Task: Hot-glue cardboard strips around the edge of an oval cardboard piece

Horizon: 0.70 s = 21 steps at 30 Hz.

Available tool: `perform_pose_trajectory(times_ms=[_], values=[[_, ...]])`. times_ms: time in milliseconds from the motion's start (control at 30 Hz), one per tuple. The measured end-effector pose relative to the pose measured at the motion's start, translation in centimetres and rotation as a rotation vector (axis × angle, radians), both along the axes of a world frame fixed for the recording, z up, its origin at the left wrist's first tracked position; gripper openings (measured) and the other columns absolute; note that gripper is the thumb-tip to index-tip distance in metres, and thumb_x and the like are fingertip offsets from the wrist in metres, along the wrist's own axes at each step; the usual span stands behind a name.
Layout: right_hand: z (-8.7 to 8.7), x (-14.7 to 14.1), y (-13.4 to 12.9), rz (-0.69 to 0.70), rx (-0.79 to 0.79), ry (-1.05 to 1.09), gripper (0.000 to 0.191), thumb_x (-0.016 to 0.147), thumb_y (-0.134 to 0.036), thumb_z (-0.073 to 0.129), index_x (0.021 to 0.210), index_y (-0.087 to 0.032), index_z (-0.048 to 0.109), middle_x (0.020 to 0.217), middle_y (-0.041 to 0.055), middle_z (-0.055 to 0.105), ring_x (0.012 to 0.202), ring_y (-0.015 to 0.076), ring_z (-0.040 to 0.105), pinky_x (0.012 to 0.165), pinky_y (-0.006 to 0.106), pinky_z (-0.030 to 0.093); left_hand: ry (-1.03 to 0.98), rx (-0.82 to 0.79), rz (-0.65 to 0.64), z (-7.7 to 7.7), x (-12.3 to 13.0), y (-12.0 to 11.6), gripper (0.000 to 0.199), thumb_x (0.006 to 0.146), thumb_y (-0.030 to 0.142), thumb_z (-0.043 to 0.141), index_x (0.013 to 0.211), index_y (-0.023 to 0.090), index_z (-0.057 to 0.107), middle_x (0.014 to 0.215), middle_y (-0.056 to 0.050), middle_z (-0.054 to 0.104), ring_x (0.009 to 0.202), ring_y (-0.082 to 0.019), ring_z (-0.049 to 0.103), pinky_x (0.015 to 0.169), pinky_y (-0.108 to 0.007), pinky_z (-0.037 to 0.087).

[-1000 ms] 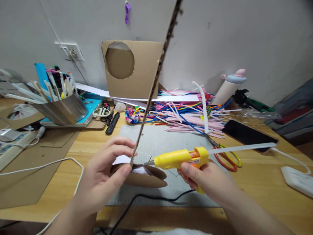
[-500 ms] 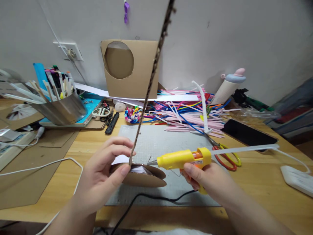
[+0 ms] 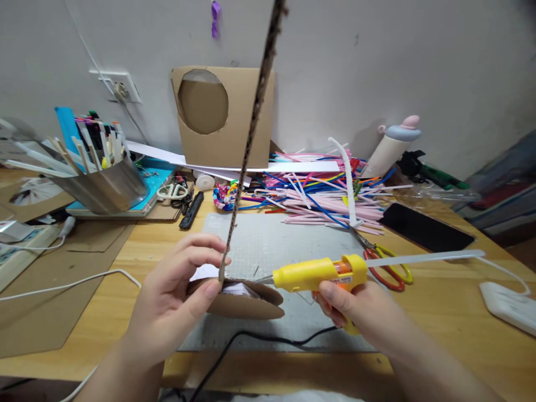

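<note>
My left hand (image 3: 180, 290) pinches the lower end of a long cardboard strip (image 3: 247, 145) that rises edge-on toward the top of the view. Under those fingers are two rounded cardboard pieces (image 3: 247, 307), set apart, with white paper (image 3: 237, 288) between them. My right hand (image 3: 352, 304) is wrapped round a yellow hot glue gun (image 3: 310, 273), a clear glue stick (image 3: 422, 257) poking out of its back. The gun's metal nozzle points left, at the upper edge of the cardboard pieces; whether it touches them I cannot tell. Beneath lies a grey cutting mat (image 3: 288, 240).
Pipe cleaners (image 3: 318, 195) lie heaped at the back. Scissors (image 3: 389, 265) and a phone (image 3: 427, 229) are at right. On the left stand a metal holder of sticks (image 3: 104, 187) and a black cutter (image 3: 191, 211). The gun's black cord (image 3: 259, 335) crosses the front edge.
My right hand has drawn the glue gun slightly to the right. The upper end of the cardboard strip has tipped a little left; my left hand keeps its hold.
</note>
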State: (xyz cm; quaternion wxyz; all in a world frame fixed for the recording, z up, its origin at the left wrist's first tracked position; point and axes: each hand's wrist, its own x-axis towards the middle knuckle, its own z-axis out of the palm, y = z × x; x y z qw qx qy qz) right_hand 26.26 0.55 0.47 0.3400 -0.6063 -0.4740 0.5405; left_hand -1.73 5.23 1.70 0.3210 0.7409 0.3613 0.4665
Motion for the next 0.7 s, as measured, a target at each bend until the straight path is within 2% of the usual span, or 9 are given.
perform_pose_trajectory(times_ms=[500, 700], values=[[-0.9, 0.7, -0.5, -0.001, -0.018, -0.038, 0.059, 0.078, -0.074, 0.065, 0.055, -0.023, 0.049, 0.051, -0.0037, 0.045, 0.051, 0.0133, 0.04, 0.052, 0.029, 0.036, 0.004, 0.014, -0.024, -0.2, -0.1, 0.3, 0.01, 0.098, 0.03, 0.061, 0.101, 0.028, 0.07, 0.113, -0.003, 0.064, 0.109, -0.015, 0.063, 0.085, -0.018, 0.056], [-1.4, 1.2, -0.6, 0.002, -0.012, -0.055, 0.064, 0.076, -0.081, 0.062, 0.055, -0.023, 0.046, 0.051, -0.0032, 0.045, 0.051, 0.0134, 0.04, 0.051, 0.029, 0.036, -0.002, 0.006, -0.024, -0.3, -0.3, 0.1, 0.011, 0.098, 0.029, 0.06, 0.103, 0.028, 0.07, 0.114, -0.003, 0.064, 0.107, -0.014, 0.064, 0.087, -0.017, 0.057]])
